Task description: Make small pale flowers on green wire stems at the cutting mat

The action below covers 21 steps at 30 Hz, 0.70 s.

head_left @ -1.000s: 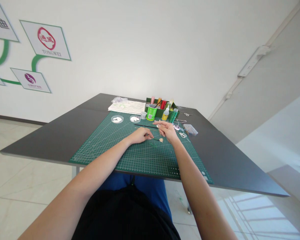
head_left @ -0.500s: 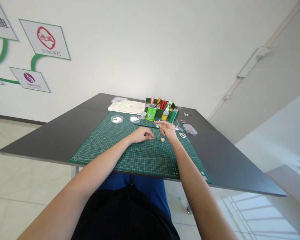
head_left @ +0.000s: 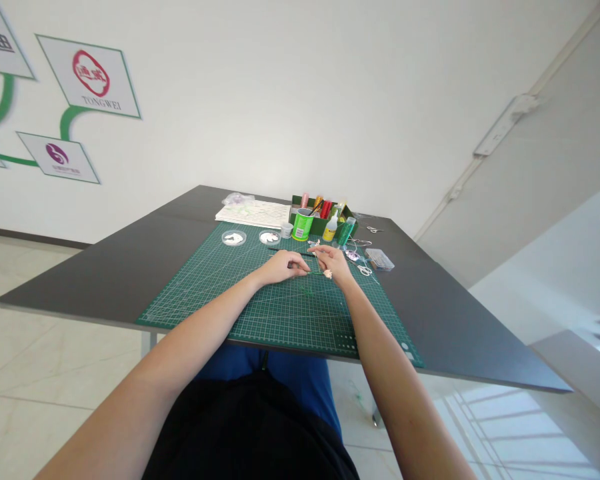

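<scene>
1. At far left, see dark tabletop (head_left: 120, 270) in a broad wedge beside the mat; outer edge on a slant, front corner toward lower left.
2. Next, note green cutting mat (head_left: 275, 313) with white grid; left edge slanted and well inside the table's own, front edge close along the table's front.
3. At back left of mat, find left clear dish (head_left: 235, 244) and right clear dish (head_left: 270, 243), white pieces in both; wide stretch of grid between dishes and left forearm (head_left: 205, 320).
4. Over mid-mat, see left hand (head_left: 283, 268), fingertips pinched together on green stem (head_left: 316, 273); black rod (head_left: 280, 250) just behind.
5. Between hands, note stem as thin and nearly level; at its right end, over the mat, find flower (head_left: 328, 274), small, pale, ruffled. Cannot resolve petals.
6. Just behind flower, see right hand (head_left: 331, 260), fingers bent and directed left. Cannot tell grip, nor contact with flower.
7. Farther right, find white-handled scissors (head_left: 365, 270) near mat's right edge, clear box (head_left: 380, 260) just beyond; then dark tabletop out to the right front corner.
</scene>
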Tool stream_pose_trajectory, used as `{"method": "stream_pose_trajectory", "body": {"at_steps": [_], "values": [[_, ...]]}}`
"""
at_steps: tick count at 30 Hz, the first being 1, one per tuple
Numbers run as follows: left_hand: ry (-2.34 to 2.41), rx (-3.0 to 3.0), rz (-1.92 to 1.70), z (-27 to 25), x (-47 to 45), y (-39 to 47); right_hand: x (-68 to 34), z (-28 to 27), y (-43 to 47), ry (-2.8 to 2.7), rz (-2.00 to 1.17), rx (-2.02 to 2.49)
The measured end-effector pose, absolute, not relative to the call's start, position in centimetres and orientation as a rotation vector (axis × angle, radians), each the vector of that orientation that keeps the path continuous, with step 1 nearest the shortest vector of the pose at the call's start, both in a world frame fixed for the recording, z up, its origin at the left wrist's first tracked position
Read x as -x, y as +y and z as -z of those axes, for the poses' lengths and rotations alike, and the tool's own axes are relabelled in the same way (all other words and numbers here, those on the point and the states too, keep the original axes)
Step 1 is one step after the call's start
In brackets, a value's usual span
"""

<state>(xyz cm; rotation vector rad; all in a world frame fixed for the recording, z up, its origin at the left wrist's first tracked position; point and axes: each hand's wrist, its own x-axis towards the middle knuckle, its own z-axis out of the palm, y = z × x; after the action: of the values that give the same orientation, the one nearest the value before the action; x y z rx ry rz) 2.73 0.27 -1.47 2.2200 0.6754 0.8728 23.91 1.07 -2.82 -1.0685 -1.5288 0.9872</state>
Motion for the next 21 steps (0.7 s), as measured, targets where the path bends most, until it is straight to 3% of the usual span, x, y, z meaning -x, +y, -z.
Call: {"method": "stream_pose_trajectory", "body": {"at_steps": [21], "values": [[0.702, -1.95, -1.083, 1.15, -2.69, 0.31, -23.48, 2.94, 0.84, -1.6, -0.979, 1.197]]}}
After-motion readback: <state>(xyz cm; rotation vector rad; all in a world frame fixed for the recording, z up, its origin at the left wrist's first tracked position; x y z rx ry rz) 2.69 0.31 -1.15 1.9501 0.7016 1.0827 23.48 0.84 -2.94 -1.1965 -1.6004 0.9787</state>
